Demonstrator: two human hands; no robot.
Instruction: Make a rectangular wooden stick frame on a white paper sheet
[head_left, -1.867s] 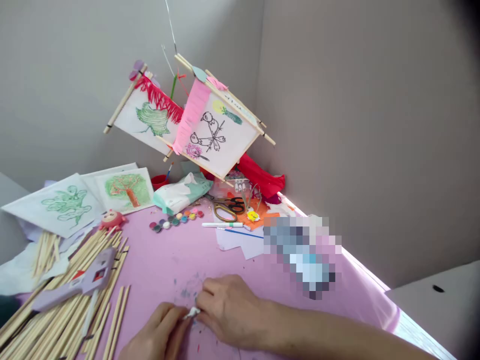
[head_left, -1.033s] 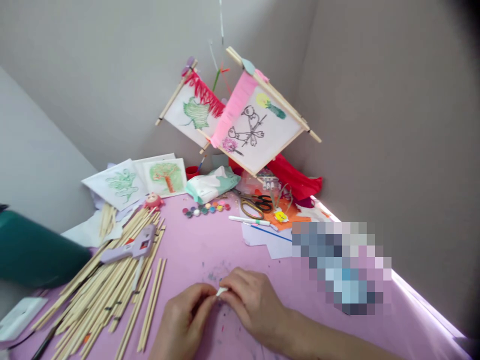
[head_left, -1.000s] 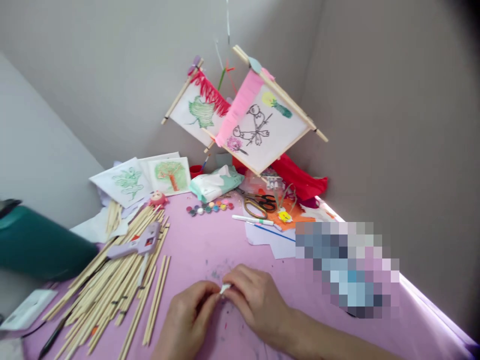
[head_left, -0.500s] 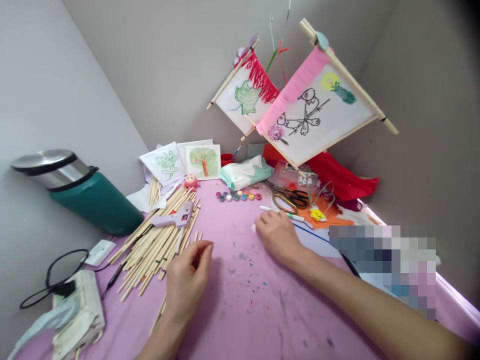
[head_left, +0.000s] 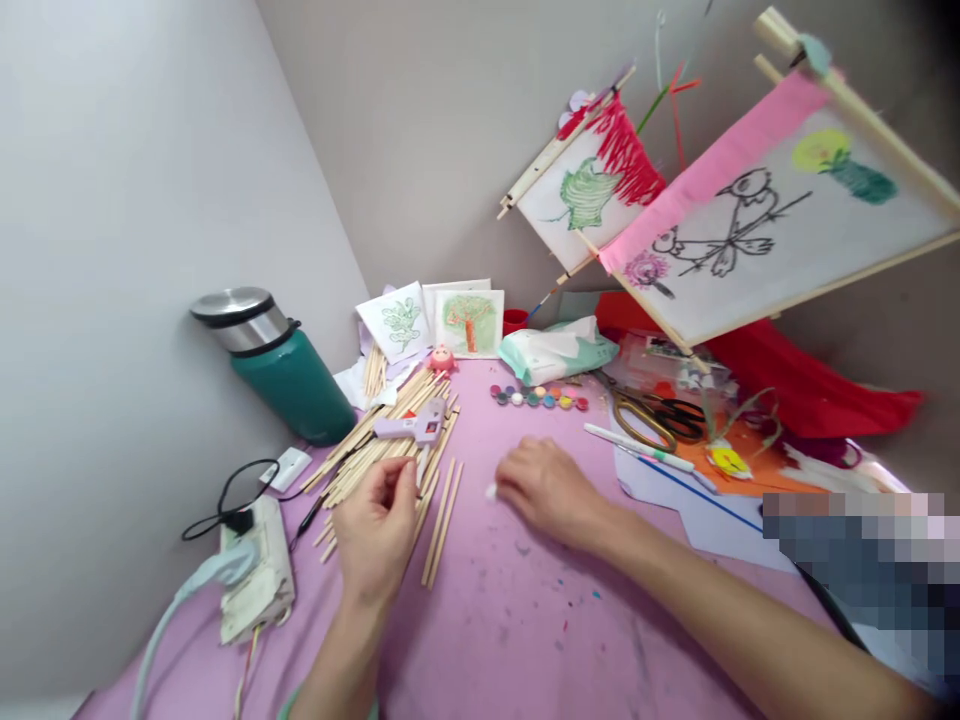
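Note:
My left hand point(head_left: 375, 530) hovers over the pink table point(head_left: 487, 630) with its back to me. Its fingers are curled in toward the thumb, and what they hold, if anything, is hidden. It sits right beside loose wooden sticks point(head_left: 439, 510) at the edge of a larger pile point(head_left: 367, 455). My right hand point(head_left: 544, 488) rests low on the table with bent fingers. Its fingertips pinch a small white scrap point(head_left: 491, 492) against the surface. A lilac glue gun point(head_left: 411, 427) lies on the stick pile just beyond my left hand.
A green flask point(head_left: 289, 375) and a power strip point(head_left: 251, 580) with cables are at the left. Paint pots point(head_left: 538, 397), a wipes pack point(head_left: 555, 352), scissors point(head_left: 652, 412), a marker point(head_left: 637, 448) and papers lie behind. Drawn paper panels on stick frames point(head_left: 742, 240) hang overhead at the right.
My hands, which pinched the white scrap together, have parted. The left went toward the sticks and the right kept the scrap. My view swung left, bringing the flask and power strip in.

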